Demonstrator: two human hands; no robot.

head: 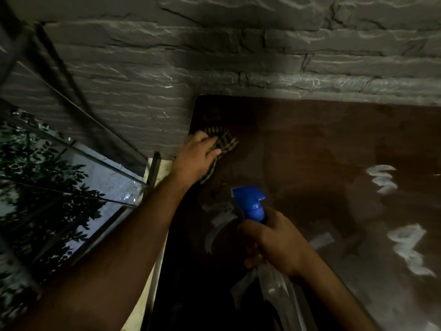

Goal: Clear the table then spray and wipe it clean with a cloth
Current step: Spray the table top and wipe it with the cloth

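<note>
The left hand [196, 158] lies flat on a striped cloth [220, 144], fingers spread and pressing it onto the far left corner of the brown table [310, 144]. The cloth shows past the fingertips and trails back under the palm toward the wrist. The right hand [274, 242] is curled around the neck of a spray bottle [253, 206], gripping it just below the blue trigger head, which points away from the wrist toward the left hand; the clear body of the bottle hangs down behind the right wrist. No label or writing can be read on the bottle, and the dim light hides any print. Pale wet streaks [405, 249] shine on the tabletop to the right of the right hand. A grey stone wall [214, 56] stands beyond the left hand, touching the table's far edge. A window [71, 175] with leaves behind it lies left of the left forearm.
</note>
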